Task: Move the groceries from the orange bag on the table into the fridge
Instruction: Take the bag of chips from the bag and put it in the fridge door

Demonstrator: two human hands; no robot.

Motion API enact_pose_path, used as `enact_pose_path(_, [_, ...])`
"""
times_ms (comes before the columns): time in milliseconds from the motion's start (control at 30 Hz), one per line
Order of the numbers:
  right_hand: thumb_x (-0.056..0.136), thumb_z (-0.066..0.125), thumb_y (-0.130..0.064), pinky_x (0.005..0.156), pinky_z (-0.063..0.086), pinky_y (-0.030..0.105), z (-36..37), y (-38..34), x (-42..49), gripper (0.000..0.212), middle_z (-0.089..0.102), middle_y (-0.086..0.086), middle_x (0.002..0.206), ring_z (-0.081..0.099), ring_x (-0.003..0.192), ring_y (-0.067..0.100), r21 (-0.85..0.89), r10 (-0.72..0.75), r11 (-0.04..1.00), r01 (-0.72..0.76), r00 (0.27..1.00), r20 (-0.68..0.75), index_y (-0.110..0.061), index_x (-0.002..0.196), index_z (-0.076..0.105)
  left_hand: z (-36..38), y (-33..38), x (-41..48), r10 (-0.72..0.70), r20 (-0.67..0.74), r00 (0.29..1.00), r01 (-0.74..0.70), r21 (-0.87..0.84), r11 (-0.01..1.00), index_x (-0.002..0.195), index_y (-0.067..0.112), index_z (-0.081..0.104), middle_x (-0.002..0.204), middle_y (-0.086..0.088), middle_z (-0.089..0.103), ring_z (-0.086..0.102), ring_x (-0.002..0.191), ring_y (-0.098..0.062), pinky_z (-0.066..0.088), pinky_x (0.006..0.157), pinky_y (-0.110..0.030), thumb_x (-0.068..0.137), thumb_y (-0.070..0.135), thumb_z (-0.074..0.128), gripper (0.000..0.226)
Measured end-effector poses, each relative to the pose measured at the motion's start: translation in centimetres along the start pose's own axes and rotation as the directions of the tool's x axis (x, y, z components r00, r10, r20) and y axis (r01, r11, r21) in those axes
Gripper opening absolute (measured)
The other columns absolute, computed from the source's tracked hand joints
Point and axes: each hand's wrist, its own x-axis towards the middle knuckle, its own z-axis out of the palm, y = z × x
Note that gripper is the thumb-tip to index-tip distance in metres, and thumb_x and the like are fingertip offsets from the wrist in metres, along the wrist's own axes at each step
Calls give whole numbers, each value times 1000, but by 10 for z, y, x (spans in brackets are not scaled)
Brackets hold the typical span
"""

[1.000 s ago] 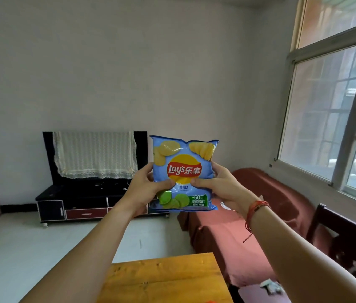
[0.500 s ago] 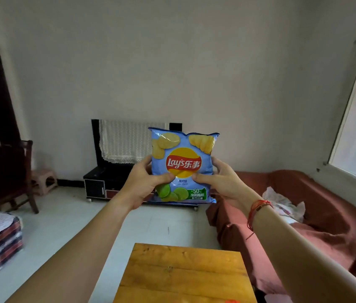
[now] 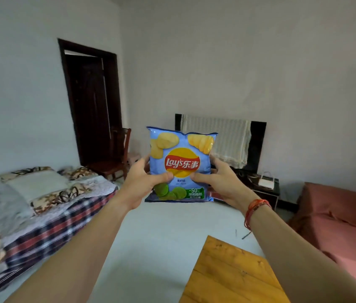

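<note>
Chip bag upright, between both hands — thumbs in front

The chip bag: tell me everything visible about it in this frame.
The chip bag is a light blue glossy foil packet, sealed and puffed, printed with a red and yellow Lay's logo, yellow chips at the top, green lime slices and a green -50% panel at the bottom. It is held upright in the air, front facing the camera, between the left hand and right hand, thumbs pressed on its front. Nothing else touches it.
</note>
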Motion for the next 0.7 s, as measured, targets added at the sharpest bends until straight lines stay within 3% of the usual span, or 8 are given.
enact_pose_path(100, [84,79,-2,88,60,49,48,6,23,48,76,8,114,74,102,30,0,10,1000,-10,995,101,-22,123,61,-50,1,-15,-4,-109,994,8,33,999,115,17,62,106,0,75,72,97,-18,59,77,-31,74,-2,80,49])
enact_pose_path(300, [84,79,-2,66,61,27,143,14,59,49,77,-4,101,77,87,14,21,25,999,-33,950,312,-27,121,59,-134,8,-58,-23,-331,943,57,93,994,116,19,63,106,-1,74,73,94,-18,58,71,-28,74,-2,80,50])
enact_pose_path(500, [81,82,-2,71,61,30,230,23,84,61,78,3,103,77,91,19,83,2,995,-53,854,520,-18,134,56,-187,22,-107,1,-553,833,111,170,979,118,19,62,106,-2,75,73,94,-20,59,71,-30,75,-2,80,52])
enact_pose_path(700, [78,84,-4,85,62,46,306,22,84,67,77,8,110,76,95,26,119,-52,991,-54,668,742,-22,136,56,-201,46,-172,77,-740,669,170,253,952,118,16,62,105,-3,75,73,95,-22,59,72,-30,77,-4,77,48])
